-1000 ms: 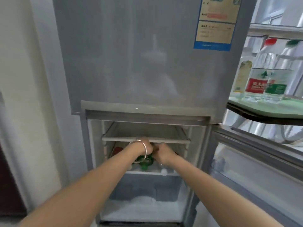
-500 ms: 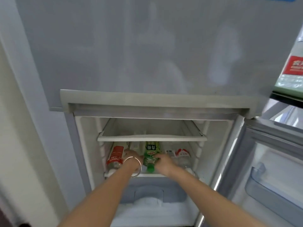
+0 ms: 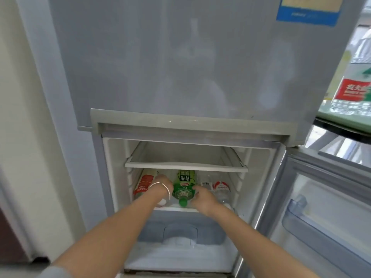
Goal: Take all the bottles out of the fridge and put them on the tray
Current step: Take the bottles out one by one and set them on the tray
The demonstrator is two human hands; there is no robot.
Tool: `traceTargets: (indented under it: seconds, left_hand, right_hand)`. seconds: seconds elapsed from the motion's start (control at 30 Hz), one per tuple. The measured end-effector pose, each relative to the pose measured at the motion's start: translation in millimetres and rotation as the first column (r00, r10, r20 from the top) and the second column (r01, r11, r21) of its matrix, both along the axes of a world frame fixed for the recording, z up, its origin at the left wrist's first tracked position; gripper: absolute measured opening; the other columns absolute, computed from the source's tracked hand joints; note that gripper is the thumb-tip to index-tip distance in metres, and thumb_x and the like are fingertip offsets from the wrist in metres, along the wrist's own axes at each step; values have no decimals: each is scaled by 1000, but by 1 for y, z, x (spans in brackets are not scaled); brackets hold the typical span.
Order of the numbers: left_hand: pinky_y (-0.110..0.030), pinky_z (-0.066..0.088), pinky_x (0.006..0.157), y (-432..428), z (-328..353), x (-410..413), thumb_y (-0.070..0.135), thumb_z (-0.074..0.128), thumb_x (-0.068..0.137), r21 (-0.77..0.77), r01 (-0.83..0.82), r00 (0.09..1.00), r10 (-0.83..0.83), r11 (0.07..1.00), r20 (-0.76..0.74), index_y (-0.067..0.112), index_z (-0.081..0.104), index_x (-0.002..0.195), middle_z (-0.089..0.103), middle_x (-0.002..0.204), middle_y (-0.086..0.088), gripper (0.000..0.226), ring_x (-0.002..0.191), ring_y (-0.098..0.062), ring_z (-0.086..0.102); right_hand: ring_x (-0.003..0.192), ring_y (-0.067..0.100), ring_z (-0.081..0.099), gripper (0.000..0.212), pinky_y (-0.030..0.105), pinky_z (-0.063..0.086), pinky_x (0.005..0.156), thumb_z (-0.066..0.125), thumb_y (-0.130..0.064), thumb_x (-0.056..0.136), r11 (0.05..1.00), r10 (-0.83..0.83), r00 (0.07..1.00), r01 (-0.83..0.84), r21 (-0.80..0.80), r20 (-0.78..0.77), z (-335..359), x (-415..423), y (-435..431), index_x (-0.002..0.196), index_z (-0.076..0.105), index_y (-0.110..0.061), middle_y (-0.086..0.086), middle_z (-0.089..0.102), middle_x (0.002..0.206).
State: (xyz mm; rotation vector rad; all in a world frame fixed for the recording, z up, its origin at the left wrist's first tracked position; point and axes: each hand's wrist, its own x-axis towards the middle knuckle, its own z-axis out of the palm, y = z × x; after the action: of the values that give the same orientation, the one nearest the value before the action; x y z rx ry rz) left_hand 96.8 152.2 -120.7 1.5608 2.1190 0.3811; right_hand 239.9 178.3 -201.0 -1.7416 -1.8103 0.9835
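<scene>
The fridge's lower compartment (image 3: 112, 177) stands open. Several bottles lie on its middle shelf: a red-labelled one (image 3: 142, 187) at left, a green bottle (image 3: 183, 186) with a green cap in the centre, and clear bottles (image 3: 220, 190) at right. My left hand (image 3: 163, 184), with a bracelet on the wrist, reaches in between the red-labelled and green bottles; its fingers are hidden. A white cap (image 3: 161, 201) shows under the wrist. My right hand (image 3: 202, 197) has its fingers against the green bottle's right side. The pale green tray (image 3: 341, 117) at far right carries a red-labelled water bottle (image 3: 353, 87).
The closed upper door (image 3: 180, 57) hangs above the opening. The open lower door (image 3: 321, 207) with its bins swings out on the right. An empty shelf (image 3: 186, 167) sits just above the bottles, and a frosted drawer (image 3: 180, 233) lies below them. A wall runs along the left.
The view has drawn closer to the fridge and shifted, so the tray at right shows again. Both hands have stayed at the green bottle on the middle shelf, spread to its two sides.
</scene>
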Motion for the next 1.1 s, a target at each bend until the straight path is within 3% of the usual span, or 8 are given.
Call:
traceTargets:
  seconds: [0.2,0.27,0.43,0.57,0.67,0.83,1.0,1.1]
  left_hand:
    - [-35,52,86,-44,49,-8,16,47,91,-36,212,923,-212,977,-320,3,65,100,67,99,-13,25,93,-28,65]
    - [-36,54,87,-63,77,1,21,54,89,-11,200,913,-191,980,-360,2,68,104,68,97,-12,28,92,-28,66]
    - [-39,51,90,-113,143,38,17,52,87,172,201,922,-127,964,-365,4,68,109,67,112,-13,30,108,-33,64]
    - [-33,48,73,-149,203,87,23,47,87,366,289,886,-102,885,-452,12,63,87,64,92,-13,20,86,-30,61]
    - [-30,42,68,-176,243,128,36,48,87,481,368,870,-112,796,-480,12,51,76,53,81,-8,26,78,-27,52]
    - [-24,33,52,-211,303,191,41,47,83,675,434,868,-77,597,-490,16,44,63,46,64,0,32,60,-19,46]
    - [-20,29,47,-224,353,246,49,48,82,838,383,921,-98,388,-376,17,44,59,44,58,2,40,50,-12,38]
    - [-24,44,59,-211,369,285,59,48,84,909,310,924,-313,280,-219,17,58,85,57,74,1,43,65,-15,52]
  right_hand:
    - [105,20,62,60,24,53,82,63,-14,80,994,104,994,-105,43,28,34,4,-28,137,47,-16,7,62,126]
    - [118,23,57,69,28,49,96,61,-14,80,990,132,991,-133,47,34,51,6,-40,144,38,-18,6,53,140]
    - [127,26,53,82,35,42,107,76,-15,69,977,209,977,-210,45,40,104,23,-92,142,39,-12,7,55,136]
    - [120,31,53,85,34,47,100,81,-24,66,943,326,936,-333,29,133,135,41,-143,136,40,4,18,51,137]
    - [93,23,63,68,33,59,72,82,-33,53,961,222,974,-227,156,50,163,71,-165,108,52,-6,13,60,118]
    - [68,9,57,24,20,47,59,73,1,75,955,155,941,-65,290,-301,231,130,-226,91,61,-12,0,61,80]
    - [106,30,65,78,38,55,84,84,-5,62,901,14,896,181,394,-444,279,201,-247,130,47,-12,17,64,119]
    - [115,31,61,98,49,51,98,90,-24,48,822,-103,908,308,479,-407,304,242,-240,133,44,-9,14,62,127]
